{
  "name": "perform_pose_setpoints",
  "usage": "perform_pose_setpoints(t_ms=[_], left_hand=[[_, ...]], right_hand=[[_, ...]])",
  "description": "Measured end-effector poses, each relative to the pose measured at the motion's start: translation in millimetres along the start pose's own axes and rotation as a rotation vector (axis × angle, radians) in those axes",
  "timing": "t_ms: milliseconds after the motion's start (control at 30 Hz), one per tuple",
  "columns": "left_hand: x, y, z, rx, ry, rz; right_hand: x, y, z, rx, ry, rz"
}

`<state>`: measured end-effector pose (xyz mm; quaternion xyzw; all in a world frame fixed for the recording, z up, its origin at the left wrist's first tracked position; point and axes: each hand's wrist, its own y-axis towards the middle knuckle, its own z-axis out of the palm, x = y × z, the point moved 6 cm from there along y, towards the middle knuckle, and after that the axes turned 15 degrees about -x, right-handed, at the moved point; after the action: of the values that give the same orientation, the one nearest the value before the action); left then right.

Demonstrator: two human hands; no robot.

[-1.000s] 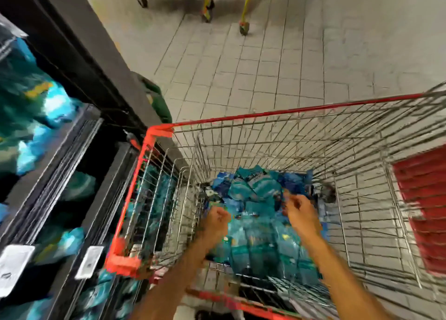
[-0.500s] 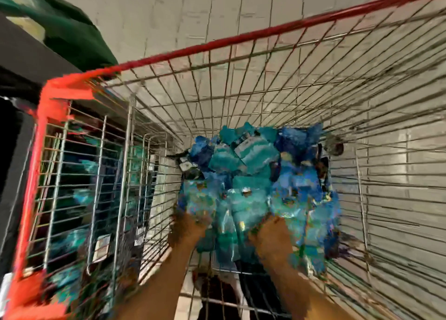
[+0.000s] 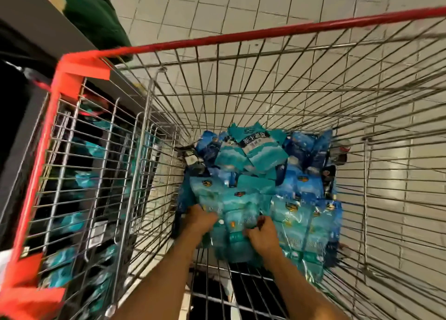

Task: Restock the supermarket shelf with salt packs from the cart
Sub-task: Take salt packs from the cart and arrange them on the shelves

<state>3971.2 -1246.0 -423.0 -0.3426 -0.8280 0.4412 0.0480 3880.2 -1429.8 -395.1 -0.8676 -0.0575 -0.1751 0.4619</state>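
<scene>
Head view: my left hand (image 3: pixel 201 219) and right hand (image 3: pixel 261 232) curl around slippery, floppy salt packs (image 3: pixel 237 213) at the cart (image 3: pixel 289 31)'s near edge; best gripped by their sides.

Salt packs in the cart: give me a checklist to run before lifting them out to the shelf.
1. Left hand gripping the salt packs: ok, fingers curl onto the near teal packs.
2. Right hand gripping the same bunch: ok, fingers curl over its edge.
3. How many packs are held: cannot tell, they overlap.
4. Lift path clear: ok, nothing above the pile inside the cart.
5. Shelf within reach: ok, it stands just beyond the cart's left wall.
6. Free space on the shelf: cannot tell, seen only through the wire and blurred.
</scene>
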Motion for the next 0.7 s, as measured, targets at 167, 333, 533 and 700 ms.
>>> perform_pose_setpoints(t_ms=[167, 333, 533, 700], left_hand=[[-21.8, -35.7, -21.6, 0.081, -0.085, -0.01], [-46.2, -93.6, -78.5, 0.107, -0.206, 0.047], [-52.2, -182.2, -172.2, 0.156, -0.423, 0.143], [-25.8, -251.4, -264.2, 0.071, -0.667, 0.291]], right_hand=[[-0.6, -22.5, -30.4, 0.203, 0.221, 0.223], [28.4, -62.0, -83.6, 0.289, 0.308, 0.126], [77.5, -134.2, -129.5, 0.262, 0.479, -0.029], [129.1, -231.6, -142.9, 0.342, 0.518, -0.286]])
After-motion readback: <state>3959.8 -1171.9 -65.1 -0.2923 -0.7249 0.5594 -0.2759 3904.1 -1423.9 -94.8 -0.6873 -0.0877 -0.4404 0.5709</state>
